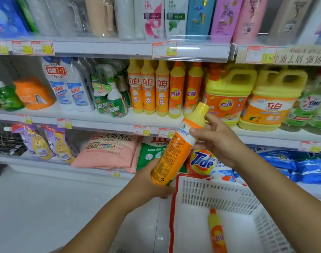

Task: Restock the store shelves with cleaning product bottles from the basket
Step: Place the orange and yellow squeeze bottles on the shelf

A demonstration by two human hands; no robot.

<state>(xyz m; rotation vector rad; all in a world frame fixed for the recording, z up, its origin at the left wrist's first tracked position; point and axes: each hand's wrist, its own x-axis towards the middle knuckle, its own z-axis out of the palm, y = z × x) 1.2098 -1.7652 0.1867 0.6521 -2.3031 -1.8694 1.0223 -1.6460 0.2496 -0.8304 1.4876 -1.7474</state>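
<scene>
Both hands are gripping a tilted orange plastic bottle with a yellow cap point(176, 152) in front of the middle white shelf point(152, 119): the left hand point(152, 183) is curling round its base and the right hand point(218, 141) round its neck. A similar orange bottle point(217, 234) is lying in the white slotted plastic basket point(220, 196) below.

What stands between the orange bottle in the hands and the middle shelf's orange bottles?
Nothing visible: the held orange bottle faces the middle shelf through open air. Its row of orange bottles stands beside the yellow jug.
</scene>
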